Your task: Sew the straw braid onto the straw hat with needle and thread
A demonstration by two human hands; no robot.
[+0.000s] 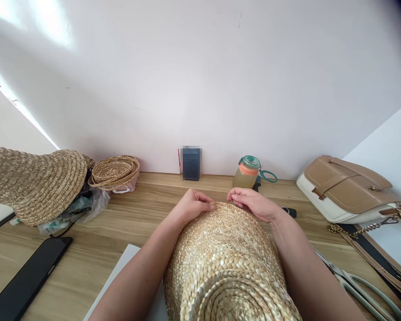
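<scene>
One woven straw hat (225, 263) lies on the wooden table (96, 258) right in front of the person, its far rim between two hands. The left hand (192, 206) pinches that rim with curled fingers; the right hand (252, 203) pinches it just beside, fingers closed narrowly on the straw edge. To the left sit one more large straw hat (33, 183) over a crumpled plastic bag (83, 207) and a stack of small straw baskets (115, 171). By the wall stand one drink bottle (247, 173) and one dark box (191, 163). One tan-and-white handbag (349, 189) lies right, scissors (361, 283) near it, one dark phone (28, 278) lies at front left.
</scene>
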